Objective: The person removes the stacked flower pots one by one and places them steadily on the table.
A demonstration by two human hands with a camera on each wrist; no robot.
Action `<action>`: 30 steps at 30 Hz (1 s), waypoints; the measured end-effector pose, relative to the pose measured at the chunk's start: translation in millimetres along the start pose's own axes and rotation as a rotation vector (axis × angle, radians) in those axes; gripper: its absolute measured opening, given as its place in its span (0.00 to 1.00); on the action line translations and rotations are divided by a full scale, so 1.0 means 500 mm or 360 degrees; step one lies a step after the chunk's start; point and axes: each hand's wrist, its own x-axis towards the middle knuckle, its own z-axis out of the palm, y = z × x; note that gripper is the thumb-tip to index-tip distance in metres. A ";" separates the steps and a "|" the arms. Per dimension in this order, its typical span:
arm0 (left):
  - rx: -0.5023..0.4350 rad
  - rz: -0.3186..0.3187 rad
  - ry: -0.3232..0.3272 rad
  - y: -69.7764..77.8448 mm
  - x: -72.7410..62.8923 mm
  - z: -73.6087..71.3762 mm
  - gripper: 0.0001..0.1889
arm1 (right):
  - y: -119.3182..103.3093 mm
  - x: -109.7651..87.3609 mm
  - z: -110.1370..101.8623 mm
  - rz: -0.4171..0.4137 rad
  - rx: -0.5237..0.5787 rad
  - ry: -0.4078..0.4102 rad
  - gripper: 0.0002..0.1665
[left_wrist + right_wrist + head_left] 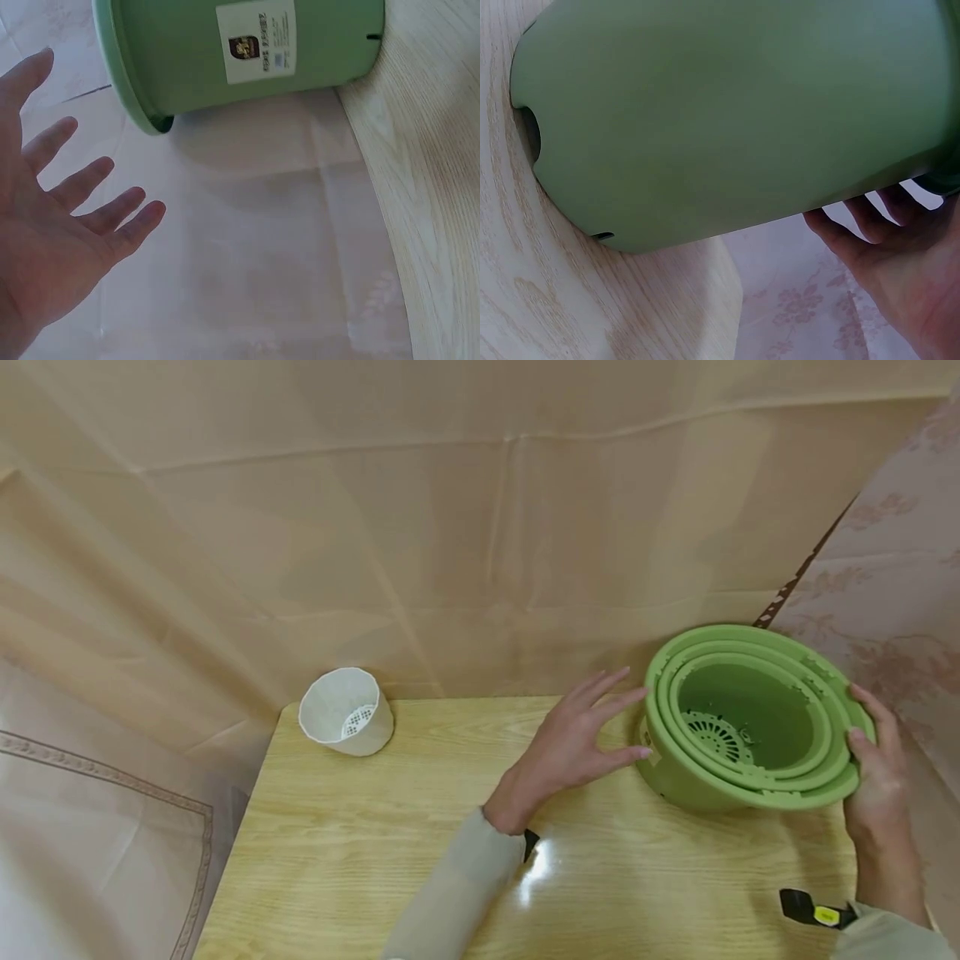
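A stack of green flower pots (708,795), nested one inside another, stands at the right end of the table. Slots pierce the floor (716,739) of the innermost one. My right hand (881,781) grips the right side of the stack at the rim, its fingers (832,236) against the outer wall. On the opposite side my left hand (566,739) is held with fingers spread, fingertips close to the rim. In the left wrist view its palm (52,240) faces the pot, whose side carries a white label (259,41).
At the back left corner of the wooden table (360,843) stands a small white pot (367,731) with a perforated bottom. A beige cloth (450,568) hangs behind the table, and a flowered cloth (900,585) hangs along the right side.
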 end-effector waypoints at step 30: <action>0.0499 -0.0031 -0.0574 0.070 0.083 0.062 0.35 | 0.001 0.000 0.006 0.0025 0.0015 0.0056 0.27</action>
